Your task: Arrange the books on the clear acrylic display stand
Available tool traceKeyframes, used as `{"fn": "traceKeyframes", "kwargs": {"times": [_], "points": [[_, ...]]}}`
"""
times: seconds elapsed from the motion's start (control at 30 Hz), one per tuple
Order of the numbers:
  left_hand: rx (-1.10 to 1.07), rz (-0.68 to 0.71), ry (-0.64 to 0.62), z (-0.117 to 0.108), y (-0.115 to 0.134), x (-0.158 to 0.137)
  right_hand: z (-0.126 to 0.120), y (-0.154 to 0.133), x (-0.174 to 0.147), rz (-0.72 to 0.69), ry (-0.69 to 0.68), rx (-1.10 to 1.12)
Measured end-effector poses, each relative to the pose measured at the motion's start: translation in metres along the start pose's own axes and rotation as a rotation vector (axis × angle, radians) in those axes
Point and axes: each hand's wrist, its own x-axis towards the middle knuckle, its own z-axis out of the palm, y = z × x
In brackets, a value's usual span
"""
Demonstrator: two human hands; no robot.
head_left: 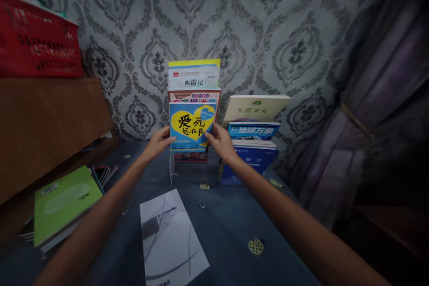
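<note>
A blue book with a yellow heart on its cover (192,127) is held upright between my hands. My left hand (159,141) grips its left edge, thumb in front. At its right edge, my right hand (219,140) grips with the thumb on the cover. Behind it stand a pinkish book (214,94) and a taller yellow-topped white book (193,73). Below the held book shows a clear stand (171,172); whether the book touches it I cannot tell. To the right, a cream book (254,108), a light-blue book (253,131) and a dark blue book (258,159) stand in tiers.
A white booklet (170,237) lies flat in front on the dark blue cloth (231,228). At left, a green book (67,201) tops a pile beside a wooden cabinet (50,129) bearing a red basket (40,40). A purple curtain (345,152) hangs at right.
</note>
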Motion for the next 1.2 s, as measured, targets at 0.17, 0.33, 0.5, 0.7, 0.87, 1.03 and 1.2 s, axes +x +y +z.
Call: {"fn": "traceKeyframes", "kwargs": {"times": [0.17,0.33,0.5,0.7,0.87,1.03,1.2], "points": [[0.08,0.079,0.062,0.0,-0.003,0.0,-0.002,-0.014,-0.003,0.008,0.032,-0.014],[0.239,0.056,0.138,0.001,-0.01,-0.004,-0.007,-0.024,-0.008,-0.014,0.047,-0.108],[0.489,0.018,0.186,0.003,-0.017,-0.012,-0.003,-0.014,-0.011,0.032,0.02,-0.326],[0.56,0.016,0.272,0.01,-0.01,-0.016,0.007,0.0,-0.022,0.105,-0.034,-0.434],[0.581,0.034,0.285,0.011,-0.009,-0.014,0.013,0.005,-0.032,0.129,0.003,-0.532],[0.615,0.072,0.32,0.015,-0.015,-0.016,0.019,0.011,-0.038,0.145,0.047,-0.531],[0.691,0.084,0.32,0.02,-0.016,-0.019,0.021,0.013,-0.042,0.211,-0.028,-0.557]]}}
